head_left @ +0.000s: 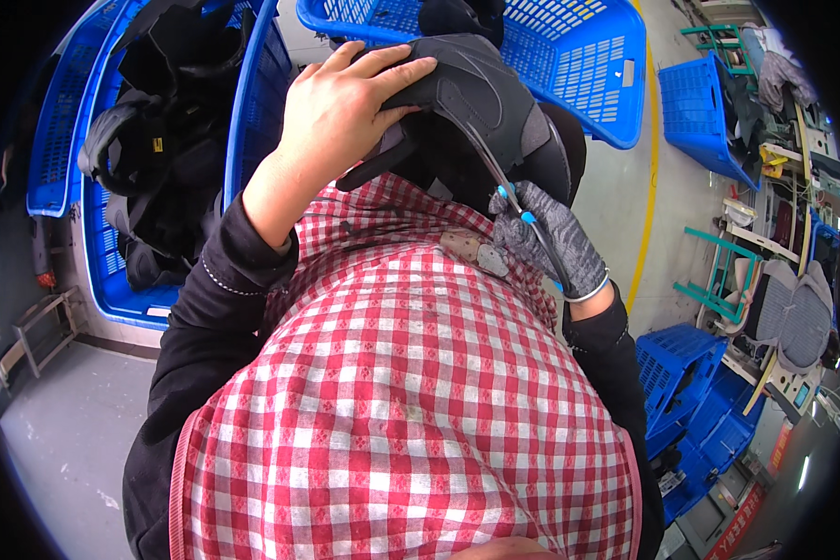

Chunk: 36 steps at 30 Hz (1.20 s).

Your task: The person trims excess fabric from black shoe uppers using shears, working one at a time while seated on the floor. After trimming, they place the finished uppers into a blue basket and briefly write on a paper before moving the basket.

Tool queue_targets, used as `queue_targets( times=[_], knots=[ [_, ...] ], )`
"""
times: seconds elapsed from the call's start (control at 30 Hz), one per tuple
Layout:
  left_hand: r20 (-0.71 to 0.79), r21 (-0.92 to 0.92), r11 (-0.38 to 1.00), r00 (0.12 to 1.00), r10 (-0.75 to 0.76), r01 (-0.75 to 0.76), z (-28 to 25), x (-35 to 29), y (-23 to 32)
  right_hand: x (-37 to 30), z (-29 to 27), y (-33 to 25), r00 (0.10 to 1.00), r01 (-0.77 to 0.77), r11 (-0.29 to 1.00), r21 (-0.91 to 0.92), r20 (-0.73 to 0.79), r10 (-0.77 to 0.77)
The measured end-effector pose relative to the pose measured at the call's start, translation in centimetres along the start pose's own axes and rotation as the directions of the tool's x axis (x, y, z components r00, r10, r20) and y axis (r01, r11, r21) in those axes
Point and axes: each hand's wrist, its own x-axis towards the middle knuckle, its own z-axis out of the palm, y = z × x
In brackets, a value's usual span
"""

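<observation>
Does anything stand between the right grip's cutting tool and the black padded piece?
Nothing visible does. The gloved right grip holds the scissor-like tool, its blades overlapping the black piece in view; the bare left grip sits left of them.

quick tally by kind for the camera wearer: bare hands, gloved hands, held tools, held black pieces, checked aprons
Bare left hand: 1
Gloved right hand: 1
Hand tool with blue parts: 1
Black piece: 1
Red-and-white checked apron: 1
Total: 5
</observation>
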Motion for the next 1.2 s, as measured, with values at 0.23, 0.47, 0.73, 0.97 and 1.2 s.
queue_targets(
  times=[0.23,0.47,0.73,0.97,1.2],
  knots=[
    [0.018,-0.002,1.0,1.0,0.002,-0.002,-0.2,0.2,0.3,-0.7,0.4,-2.1,0.996,-0.071,0.978,-0.197,-0.068,0.058],
    [0.03,0.066,0.998,1.0,0.007,-0.009,-0.1,0.4,0.8,0.3,0.5,-2.3,0.988,0.113,0.886,-0.45,-0.046,-0.149],
    [0.035,0.11,0.994,0.999,-0.015,0.011,0.3,0.3,1.2,0.2,0.0,-3.6,0.999,-0.018,0.905,-0.425,-0.033,0.004],
    [0.019,0.076,0.996,0.999,-0.039,0.037,0.5,0.2,1.7,0.6,0.0,-3.0,0.984,-0.169,0.985,0.035,-0.054,0.171],
    [-0.006,0.085,0.995,0.999,-0.049,0.049,0.6,0.3,2.0,1.3,-0.6,-3.7,0.942,-0.333,0.784,0.524,0.226,0.248]
  ],
)
